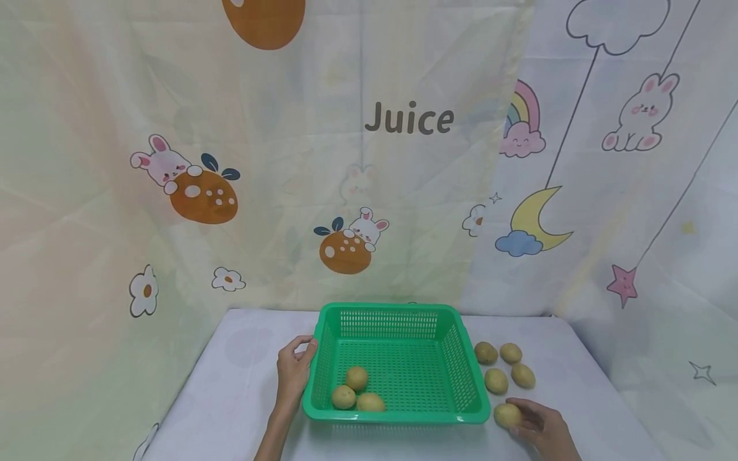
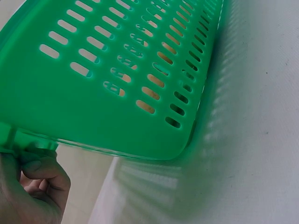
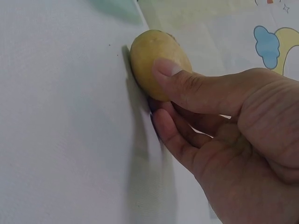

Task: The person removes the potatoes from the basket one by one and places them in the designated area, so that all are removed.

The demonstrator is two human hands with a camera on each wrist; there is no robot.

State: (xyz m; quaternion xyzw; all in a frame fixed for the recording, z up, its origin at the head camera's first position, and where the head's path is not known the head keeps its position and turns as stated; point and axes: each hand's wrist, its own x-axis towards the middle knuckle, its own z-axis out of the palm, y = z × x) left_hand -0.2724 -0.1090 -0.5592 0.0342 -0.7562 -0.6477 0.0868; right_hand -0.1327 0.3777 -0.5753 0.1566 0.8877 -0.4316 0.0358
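Observation:
A green plastic basket (image 1: pixel 398 417) with slotted walls stands on the table, several potatoes (image 1: pixel 357 378) lying in its near left corner. My left hand (image 1: pixel 295 371) grips the basket's left rim; in the left wrist view the thumb and curled fingers (image 2: pixel 49 175) close round the rim's edge. To the right of the basket, my right hand (image 1: pixel 546 428) pinches a potato (image 1: pixel 507 415) between thumb and fingers. In the right wrist view that yellow-brown potato (image 3: pixel 156 60) is low over the white cloth; whether it touches the cloth I cannot tell.
Several loose potatoes (image 1: pixel 496 381) lie close together on the table, right of the basket and beyond my right hand. A white cloth (image 1: pixel 242 378) covers the table. Behind it hangs a printed curtain (image 1: pixel 277 256) with bunnies and the word "Juice".

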